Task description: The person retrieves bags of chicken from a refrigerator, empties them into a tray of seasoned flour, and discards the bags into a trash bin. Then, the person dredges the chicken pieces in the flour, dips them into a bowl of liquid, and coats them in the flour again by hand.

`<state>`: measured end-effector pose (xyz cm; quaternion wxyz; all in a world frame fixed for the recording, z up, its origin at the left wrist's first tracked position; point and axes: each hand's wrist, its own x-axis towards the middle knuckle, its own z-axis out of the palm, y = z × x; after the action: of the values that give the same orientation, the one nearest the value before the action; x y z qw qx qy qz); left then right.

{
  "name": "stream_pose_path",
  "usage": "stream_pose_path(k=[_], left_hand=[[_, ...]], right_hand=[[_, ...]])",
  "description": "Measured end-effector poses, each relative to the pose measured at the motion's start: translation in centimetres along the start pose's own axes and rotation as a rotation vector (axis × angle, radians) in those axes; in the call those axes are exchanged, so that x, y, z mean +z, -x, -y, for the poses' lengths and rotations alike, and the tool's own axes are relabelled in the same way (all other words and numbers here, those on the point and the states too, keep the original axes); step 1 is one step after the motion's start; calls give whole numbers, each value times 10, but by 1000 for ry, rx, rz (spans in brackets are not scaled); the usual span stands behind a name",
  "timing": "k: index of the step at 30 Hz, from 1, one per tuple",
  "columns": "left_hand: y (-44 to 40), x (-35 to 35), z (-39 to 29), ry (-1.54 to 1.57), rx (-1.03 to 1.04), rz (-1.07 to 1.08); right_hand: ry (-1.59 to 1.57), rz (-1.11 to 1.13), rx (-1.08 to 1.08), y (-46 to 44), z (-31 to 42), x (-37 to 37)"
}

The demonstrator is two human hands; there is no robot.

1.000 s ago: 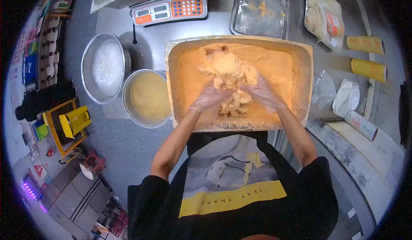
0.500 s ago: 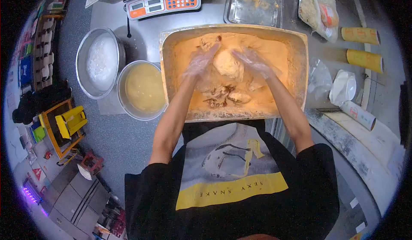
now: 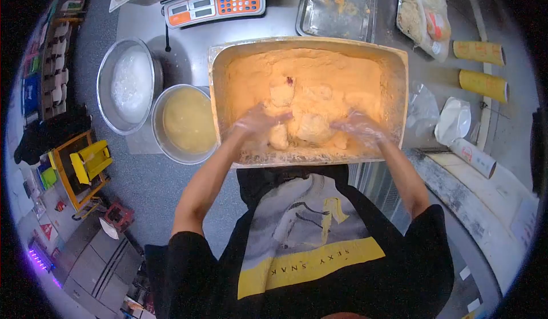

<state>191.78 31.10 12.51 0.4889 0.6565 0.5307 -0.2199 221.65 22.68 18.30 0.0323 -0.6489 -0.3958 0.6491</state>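
Note:
A large rectangular tub [image 3: 402, 99] holds orange-tinted flour [image 3: 357, 73]. Several flour-coated pieces of what looks like chicken lie in it. One big coated chicken piece [image 3: 313, 128] rests near the front, between my hands. My left hand [image 3: 258, 122], in a clear plastic glove, is spread on the flour, its fingers beside a smaller coated piece [image 3: 278, 137]. On the other side my gloved right hand [image 3: 362, 128] has its fingers stretched toward the big piece. Behind them sits another piece [image 3: 282, 92] with a dark red spot.
Left of the tub stand a metal bowl of yellowish liquid [image 3: 188, 119] and a metal basin with white contents [image 3: 130, 82]. A scale [image 3: 214, 4] and a metal tray [image 3: 337, 11] are at the back. Yellow rolls [image 3: 484, 85] and a bagged pack [image 3: 423, 19] lie at right.
Both hands have moved toward me and farther apart. The big chicken piece, held up between them before, now lies lower in the flour near the tub's front, covering the pieces there.

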Motion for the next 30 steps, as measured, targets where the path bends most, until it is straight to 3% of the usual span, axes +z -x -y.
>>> stream_pose_path(k=[1, 3, 7, 9, 10, 12, 13, 15, 16, 19, 21, 22, 24, 25, 27, 28, 29, 30], left_hand=[[0, 9, 7, -4, -7, 10], [-14, 8, 5, 334, -44, 205], [2, -4, -24, 365, 48, 202], [33, -14, -54, 1273, 23, 140], [26, -21, -53, 1274, 16, 142], [12, -30, -46, 840, 84, 74], [12, -29, -44, 837, 90, 74], [19, -21, -36, 772, 351, -30], [15, -17, -21, 775, 359, -37], [24, -12, 3, 252, 471, -115], [71, -45, -37, 268, -94, -159], [61, -34, -27, 272, -99, -156], [27, 5, 13, -126, -157, -181], [17, 14, 26, -124, -163, -186], [0, 25, 43, 226, -151, 36], [-1, 34, 46, 225, -156, 38], [2, 45, 44, 497, -157, 119], [3, 41, 36, 628, -152, 154]], right_hand=[[-9, 8, 6, 2, -3, 13], [-492, 150, -175, -11, -3, 23], [-393, 140, -206, -39, 13, 33], [-453, 12, -382, -46, 19, 35], [-457, 15, -378, -48, 21, 30], [-654, -6, -508, -35, 23, 21], [-653, -12, -511, -30, 27, 14], [-96, -234, -695, -19, 31, 5], [-87, -236, -700, -19, 28, -1], [-1, -114, -700, -13, 2, -1], [-420, -358, -227, -1, -14, 9], [-418, -353, -223, -5, -15, 0], [-290, -186, -151, -10, -31, -6], [-247, -85, -119, -18, -44, -3], [-303, 114, -276, -54, -99, 10], [-324, 193, -389, -78, -127, 23], [-326, 242, -474, -96, -146, 36], [-342, 254, -443, -95, -124, 41]])
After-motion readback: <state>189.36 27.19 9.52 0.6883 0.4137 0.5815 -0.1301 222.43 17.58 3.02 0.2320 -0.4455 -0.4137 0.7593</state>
